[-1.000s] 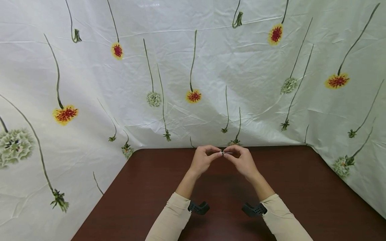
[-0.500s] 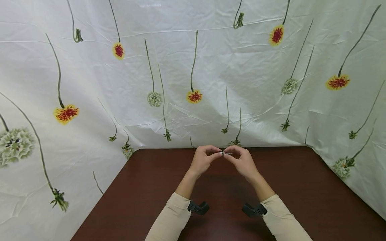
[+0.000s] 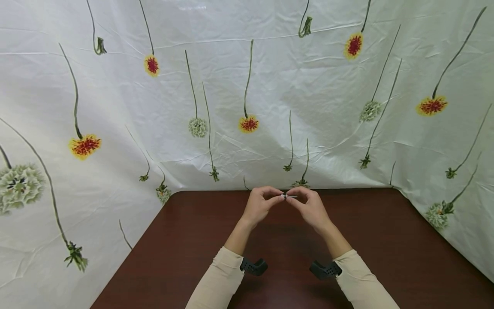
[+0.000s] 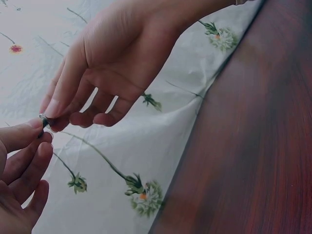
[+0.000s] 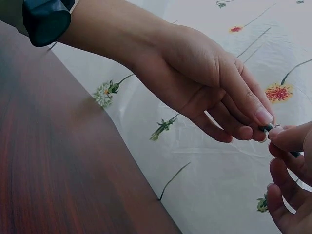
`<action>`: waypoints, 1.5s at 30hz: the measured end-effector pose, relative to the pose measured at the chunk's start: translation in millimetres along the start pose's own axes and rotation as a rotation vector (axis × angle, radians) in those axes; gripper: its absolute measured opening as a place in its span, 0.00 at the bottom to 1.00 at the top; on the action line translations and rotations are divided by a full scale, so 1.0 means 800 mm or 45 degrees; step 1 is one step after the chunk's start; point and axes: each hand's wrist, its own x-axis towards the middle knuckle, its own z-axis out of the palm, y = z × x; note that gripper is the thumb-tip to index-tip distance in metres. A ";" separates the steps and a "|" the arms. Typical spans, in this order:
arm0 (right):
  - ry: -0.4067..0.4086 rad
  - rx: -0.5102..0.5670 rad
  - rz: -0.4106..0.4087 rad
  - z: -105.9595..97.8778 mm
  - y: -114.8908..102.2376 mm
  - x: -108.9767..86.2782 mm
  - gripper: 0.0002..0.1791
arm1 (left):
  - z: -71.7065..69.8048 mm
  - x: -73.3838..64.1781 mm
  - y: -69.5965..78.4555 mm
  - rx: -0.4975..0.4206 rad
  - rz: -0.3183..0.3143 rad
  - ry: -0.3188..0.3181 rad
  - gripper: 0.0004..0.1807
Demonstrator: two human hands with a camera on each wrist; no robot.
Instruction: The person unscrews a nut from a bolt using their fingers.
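Both hands meet near the table's far edge over a small, thin metallic-looking rod (image 3: 285,196) with a dark section. My left hand (image 3: 257,205) pinches its left end between thumb and fingertips. My right hand (image 3: 308,207) pinches it from the other side, and a slim pale end shows past those fingers. In the left wrist view the right hand (image 4: 122,63) comes in from above, and the left hand (image 4: 22,165) is at lower left. A short ridged dark bit (image 5: 268,127) shows between the fingertips in the right wrist view; most of the rod is hidden, and I cannot tell its kind.
A dark reddish-brown table (image 3: 185,257) lies under the arms. White cloth (image 3: 216,150) printed with flowers hangs behind and at both sides. Black devices (image 3: 254,266) are strapped at the wrists, over light sleeves (image 3: 220,277).
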 end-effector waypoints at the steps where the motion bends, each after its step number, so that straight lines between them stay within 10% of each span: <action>1: -0.004 0.009 -0.012 0.000 0.000 0.000 0.10 | 0.000 0.000 0.000 -0.002 0.000 -0.002 0.07; 22: 0.012 0.003 -0.058 0.000 0.005 0.002 0.11 | -0.001 0.001 -0.004 0.001 0.007 -0.004 0.07; 30: 0.032 -0.024 -0.028 0.000 0.004 0.000 0.10 | 0.005 0.009 -0.046 0.019 -0.024 0.022 0.07; 45: 0.018 -0.016 -0.034 0.003 0.005 0.001 0.09 | 0.000 0.008 -0.051 -0.008 -0.021 -0.001 0.07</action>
